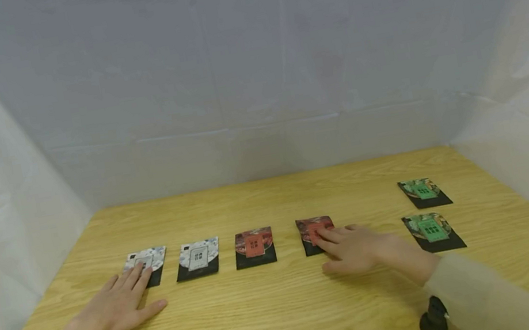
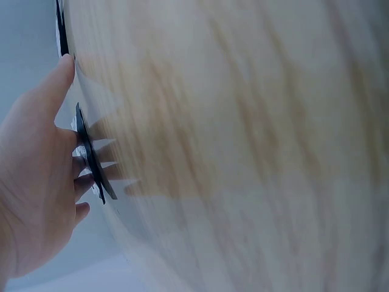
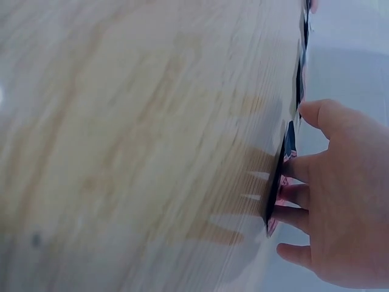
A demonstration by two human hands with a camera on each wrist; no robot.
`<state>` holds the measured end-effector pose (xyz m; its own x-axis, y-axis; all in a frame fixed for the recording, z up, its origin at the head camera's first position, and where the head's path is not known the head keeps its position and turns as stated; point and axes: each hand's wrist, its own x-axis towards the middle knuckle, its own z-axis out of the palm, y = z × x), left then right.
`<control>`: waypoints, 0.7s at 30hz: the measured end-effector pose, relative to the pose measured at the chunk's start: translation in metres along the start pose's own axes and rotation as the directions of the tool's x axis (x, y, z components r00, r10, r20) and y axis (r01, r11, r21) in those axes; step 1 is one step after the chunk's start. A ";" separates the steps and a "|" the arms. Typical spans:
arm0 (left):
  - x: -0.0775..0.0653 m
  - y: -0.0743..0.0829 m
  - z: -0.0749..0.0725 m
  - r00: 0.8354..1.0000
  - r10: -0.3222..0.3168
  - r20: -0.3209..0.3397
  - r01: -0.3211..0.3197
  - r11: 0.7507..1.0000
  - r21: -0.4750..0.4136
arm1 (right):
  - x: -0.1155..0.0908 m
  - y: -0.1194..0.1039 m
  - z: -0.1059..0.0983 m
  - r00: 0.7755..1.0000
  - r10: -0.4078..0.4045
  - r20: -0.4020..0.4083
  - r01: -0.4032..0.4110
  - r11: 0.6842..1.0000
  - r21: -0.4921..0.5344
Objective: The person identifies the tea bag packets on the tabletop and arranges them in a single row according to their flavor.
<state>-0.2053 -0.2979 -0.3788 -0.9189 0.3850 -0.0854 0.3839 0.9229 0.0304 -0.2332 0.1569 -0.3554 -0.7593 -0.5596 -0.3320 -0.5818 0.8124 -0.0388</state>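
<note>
Flat packets with black lower edges lie on the table. My left hand (image 1: 119,307), fingers extended and thumb apart, rests its fingertips on the leftmost white-and-black packet (image 1: 158,256). A second white-and-black packet (image 1: 198,259) lies just right of it, then a red-and-black packet (image 1: 254,247). Fingertips of my right hand (image 1: 354,249) touch another red-and-black packet (image 1: 308,230), covering its right side. In the left wrist view, the fingers reach over the thin packet (image 2: 90,152). The right wrist view shows the fingers spread on the red packet (image 3: 279,182), seen edge-on.
Two green-and-black packets lie at the right, one farther back (image 1: 424,192) and one nearer (image 1: 433,232), beside my right forearm. The wooden table (image 1: 249,325) is enclosed by white sheeting (image 1: 249,74) behind and at both sides. A black band (image 1: 434,319) is on the right wrist.
</note>
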 end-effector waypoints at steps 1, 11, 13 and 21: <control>0.000 0.000 0.000 1.000 -0.001 0.000 0.001 1.000 0.000 | 0.001 -0.001 0.000 1.000 0.002 -0.002 -0.002 1.000 -0.010; 0.000 0.001 0.000 1.000 -0.005 0.002 0.005 1.000 0.002 | 0.011 -0.010 0.001 1.000 0.022 -0.005 -0.023 0.999 -0.032; 0.000 0.001 0.000 1.000 -0.004 -0.001 0.004 1.000 0.007 | 0.012 -0.011 0.001 1.000 0.025 -0.007 -0.025 0.999 -0.041; 0.000 0.000 0.000 1.000 -0.004 0.001 0.004 1.000 0.011 | 0.016 -0.013 0.002 1.000 0.024 -0.018 -0.025 0.998 -0.060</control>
<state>-0.2052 -0.2977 -0.3787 -0.9205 0.3810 -0.0864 0.3808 0.9245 0.0195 -0.2367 0.1377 -0.3618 -0.7783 -0.5424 -0.3163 -0.5787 0.8151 0.0263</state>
